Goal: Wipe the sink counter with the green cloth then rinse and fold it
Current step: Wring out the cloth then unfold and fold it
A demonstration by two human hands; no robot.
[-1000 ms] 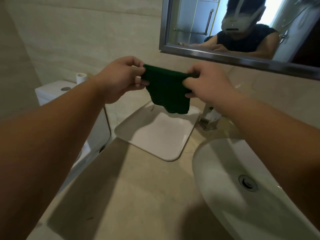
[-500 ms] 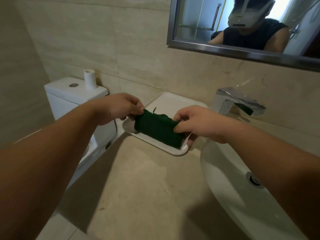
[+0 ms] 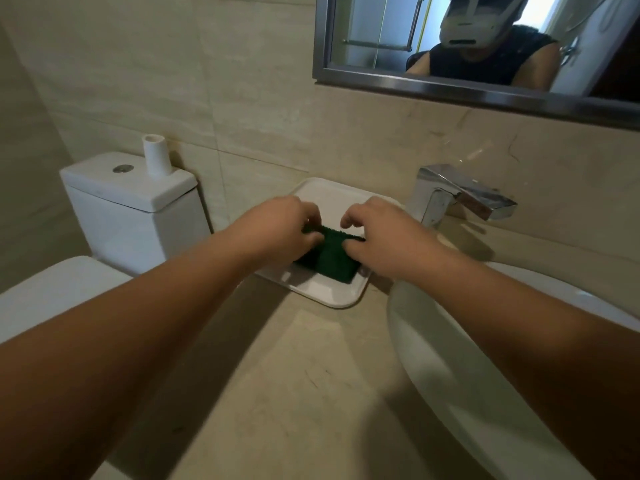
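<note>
The dark green cloth (image 3: 334, 261) lies folded into a small thick rectangle on the white tray (image 3: 341, 301) at the back of the beige sink counter (image 3: 277, 393). My left hand (image 3: 280, 230) grips the cloth's left end, covering that part of it. My right hand (image 3: 384, 237) holds the right end with thumb and fingers, its index finger lifted slightly. Both hands rest low over the tray.
The white sink basin (image 3: 433, 341) sits right of the tray, with a chrome faucet (image 3: 460, 199) behind it. A white toilet tank (image 3: 131, 202) with a paper roll core (image 3: 156, 155) stands to the left. A mirror (image 3: 381, 29) hangs above on the tiled wall.
Both hands brought the cloth down from chest height in front of the mirror onto the tray, folding it smaller on the way. It now lies flat on the tray.
</note>
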